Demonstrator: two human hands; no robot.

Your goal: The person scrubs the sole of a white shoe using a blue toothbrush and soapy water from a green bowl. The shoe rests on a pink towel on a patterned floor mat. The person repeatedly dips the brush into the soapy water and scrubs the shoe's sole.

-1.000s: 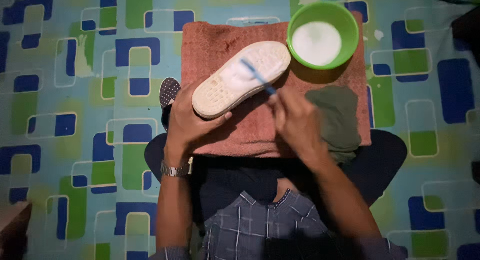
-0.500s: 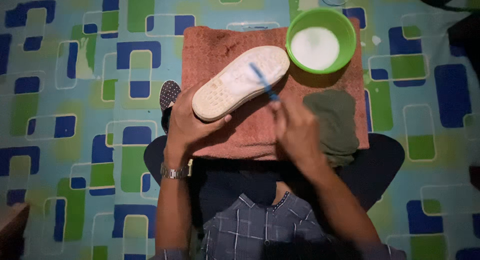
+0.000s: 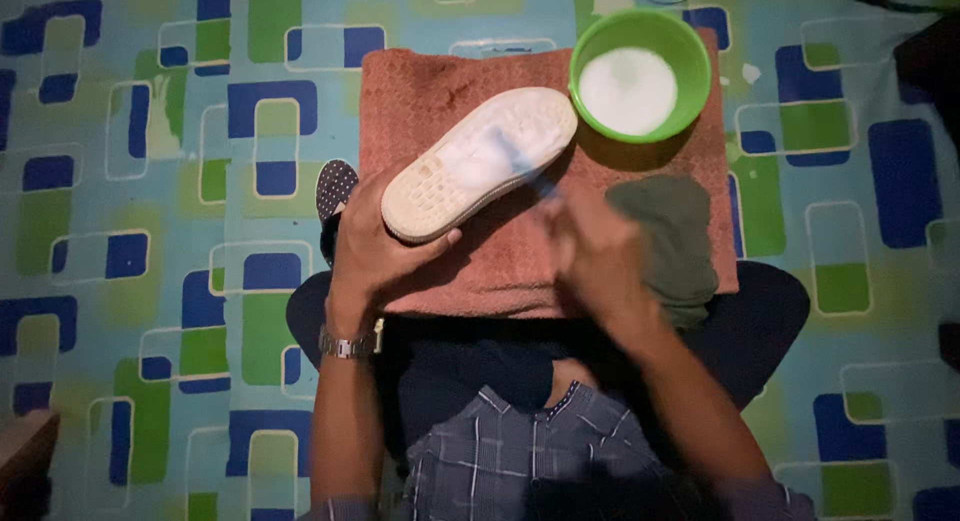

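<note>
A shoe point(image 3: 478, 164) is held sole-up over a reddish-brown towel point(image 3: 430, 91), its toe end pointing toward a green bowl point(image 3: 640, 76) of milky liquid that stands at the towel's far right corner. The pale rubber sole is judged stiff enough to bear scrubbing without folding, and the shoe as a whole is judged light; the wet patch visible on the forward sole suggests a slippery surface there, so the dry heel end is considered the sound place for a hold. The left hand point(image 3: 375, 246) is closed about that heel end, thumb lying against the sole's edge, wrist bent upward, with a metal wristwatch point(image 3: 347, 344) worn at the wrist. The right hand point(image 3: 595, 246) is closed on a blue brush point(image 3: 522, 164), the head of which is pressed to the middle of the sole; the hand is blurred, and the exact finger placement cannot be told. A dark green cloth point(image 3: 670, 236) lies on the towel just beside the right hand. Both forearms are extended forward from the lap above a patterned floor mat point(image 3: 120, 181).
</note>
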